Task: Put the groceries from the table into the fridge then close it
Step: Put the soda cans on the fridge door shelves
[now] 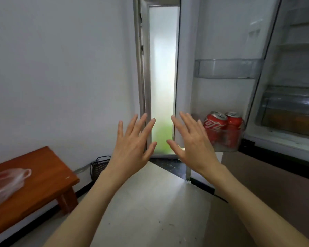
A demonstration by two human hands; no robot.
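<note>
My left hand (132, 141) and my right hand (191, 141) are raised side by side in front of me, fingers spread, holding nothing. The fridge stands open at the right, its door (219, 95) swung toward me. Two red cola cans (221, 127) stand upright in the door's lowest bin, just right of my right hand. At the lower left, a clear plastic bag (5, 182) with something red inside lies on a brown wooden table (48, 168). Inside the fridge (292, 107) I see bare shelves and a transparent drawer.
A narrow frosted-glass door (162, 77) is straight ahead between the white wall and the fridge door. A small dark basket (100, 166) sits on the floor by the wall, behind the table. Pale floor tiles stretch below my arms.
</note>
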